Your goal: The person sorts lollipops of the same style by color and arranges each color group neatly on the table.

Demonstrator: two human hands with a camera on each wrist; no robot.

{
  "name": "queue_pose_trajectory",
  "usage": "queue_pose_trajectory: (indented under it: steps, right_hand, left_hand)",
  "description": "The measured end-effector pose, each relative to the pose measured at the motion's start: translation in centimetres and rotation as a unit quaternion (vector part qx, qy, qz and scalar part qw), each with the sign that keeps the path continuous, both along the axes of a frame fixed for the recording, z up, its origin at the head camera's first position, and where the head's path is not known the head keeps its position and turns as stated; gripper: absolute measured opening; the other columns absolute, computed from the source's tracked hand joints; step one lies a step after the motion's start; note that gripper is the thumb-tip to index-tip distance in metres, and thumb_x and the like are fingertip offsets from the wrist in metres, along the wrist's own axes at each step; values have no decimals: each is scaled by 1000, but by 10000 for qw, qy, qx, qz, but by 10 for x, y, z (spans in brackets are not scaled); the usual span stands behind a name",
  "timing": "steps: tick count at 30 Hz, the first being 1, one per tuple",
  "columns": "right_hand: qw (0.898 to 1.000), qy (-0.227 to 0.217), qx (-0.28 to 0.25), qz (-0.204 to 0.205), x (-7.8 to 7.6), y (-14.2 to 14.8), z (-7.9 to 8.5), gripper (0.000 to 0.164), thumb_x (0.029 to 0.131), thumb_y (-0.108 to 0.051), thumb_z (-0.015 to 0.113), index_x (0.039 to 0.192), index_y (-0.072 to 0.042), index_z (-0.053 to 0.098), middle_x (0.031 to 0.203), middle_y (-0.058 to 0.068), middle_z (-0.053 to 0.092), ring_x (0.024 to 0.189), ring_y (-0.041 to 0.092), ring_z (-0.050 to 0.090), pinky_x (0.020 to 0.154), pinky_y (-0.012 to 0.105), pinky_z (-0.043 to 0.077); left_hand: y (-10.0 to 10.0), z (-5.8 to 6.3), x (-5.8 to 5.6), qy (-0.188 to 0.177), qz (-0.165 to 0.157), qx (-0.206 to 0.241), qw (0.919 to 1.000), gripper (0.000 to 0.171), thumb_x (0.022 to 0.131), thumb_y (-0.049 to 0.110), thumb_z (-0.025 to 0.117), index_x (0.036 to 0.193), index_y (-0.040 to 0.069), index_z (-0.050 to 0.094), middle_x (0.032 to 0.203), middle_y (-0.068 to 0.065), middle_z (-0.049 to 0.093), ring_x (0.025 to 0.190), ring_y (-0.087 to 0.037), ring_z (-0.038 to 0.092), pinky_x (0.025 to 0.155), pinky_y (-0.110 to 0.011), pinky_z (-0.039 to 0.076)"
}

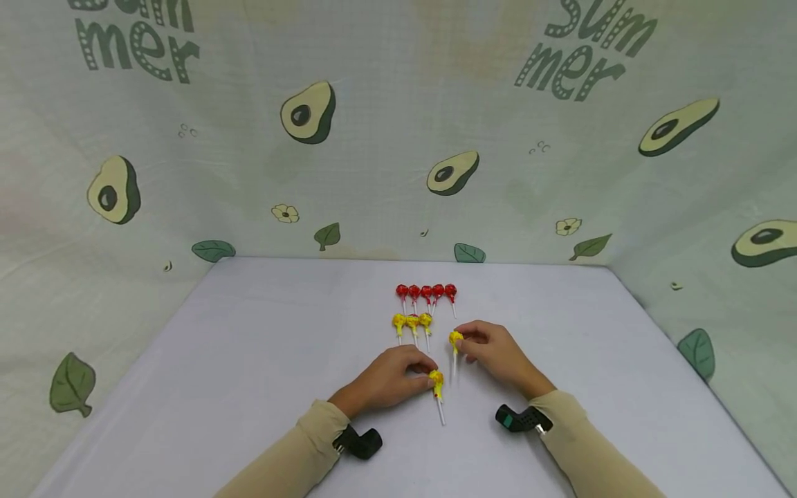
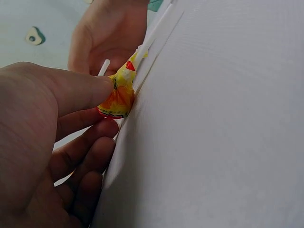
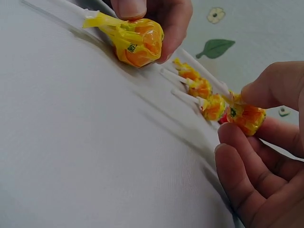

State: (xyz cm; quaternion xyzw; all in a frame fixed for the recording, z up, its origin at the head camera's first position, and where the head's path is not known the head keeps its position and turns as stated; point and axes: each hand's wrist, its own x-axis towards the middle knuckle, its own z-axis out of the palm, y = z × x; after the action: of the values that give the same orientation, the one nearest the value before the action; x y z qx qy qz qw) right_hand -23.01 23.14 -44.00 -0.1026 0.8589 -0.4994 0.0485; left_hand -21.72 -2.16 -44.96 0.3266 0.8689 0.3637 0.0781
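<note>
My left hand (image 1: 398, 373) pinches a yellow lollipop (image 1: 438, 379) by its wrapped head, with the white stick pointing toward me. In the left wrist view the thumb presses the wrapper of this lollipop (image 2: 122, 92) close to the tabletop. Farther right, my right hand (image 1: 495, 349) holds another yellow lollipop (image 1: 456, 337) between thumb and fingers, its stick also toward me. Beyond the left hand lies a short row of three yellow lollipops (image 1: 412, 321). Behind them is a row of several red lollipops (image 1: 426, 291), heads away from me.
The white table (image 1: 280, 311) carries the rows near its middle. A cloth (image 1: 373, 124) printed with avocados and leaves hangs behind and at the sides. Each wrist wears a black camera mount, one on the left (image 1: 361, 443) and one on the right (image 1: 523, 418).
</note>
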Motion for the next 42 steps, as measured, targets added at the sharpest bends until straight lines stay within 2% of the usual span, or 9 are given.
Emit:
queue_pose_trajectory:
  steps: [9, 15, 25, 30, 42]
  right_hand:
    - [9999, -102, 74, -48, -17, -9, 3, 31, 94, -26, 70, 121, -11, 70, 104, 2, 71, 81, 22, 64, 76, 37, 51]
    - [9998, -74, 142, -123, -29, -16, -1, 32, 95, -25, 69, 123, -11, 70, 109, 3, 71, 81, 21, 65, 75, 35, 51]
    - [9996, 85, 150, -235, -44, -22, -3, 32, 96, -23, 66, 124, -9, 69, 112, 5, 70, 81, 20, 65, 75, 33, 53]
    - [9994, 151, 162, -279, -48, -25, -3, 33, 94, -20, 67, 123, -7, 69, 111, 7, 70, 80, 20, 65, 74, 34, 53]
    - [9952, 379, 793, -434, -52, -30, -3, 32, 92, -21, 70, 121, -6, 71, 103, 7, 70, 71, 17, 61, 66, 31, 50]
  left_hand:
    - [-1, -3, 0, -9, 48, 87, 10000, 20, 94, 31, 72, 113, 24, 73, 101, 19, 62, 92, 1, 56, 85, -24, 48]
    - [-1, -7, 0, -40, 14, 142, 9999, 20, 94, 31, 72, 113, 24, 73, 100, 19, 61, 91, 1, 57, 84, -24, 48]
    - [0, -2, 1, -66, 26, 12, 10000, 21, 94, 32, 72, 113, 24, 73, 100, 18, 61, 91, 1, 56, 85, -24, 47]
    - [-1, -1, 0, -29, -51, 34, 10000, 21, 94, 32, 72, 114, 24, 73, 102, 19, 61, 92, 1, 56, 86, -23, 47]
    - [-1, 0, 0, 48, -166, 76, 9998, 21, 95, 32, 71, 114, 23, 72, 103, 18, 62, 93, 2, 56, 86, -23, 47]
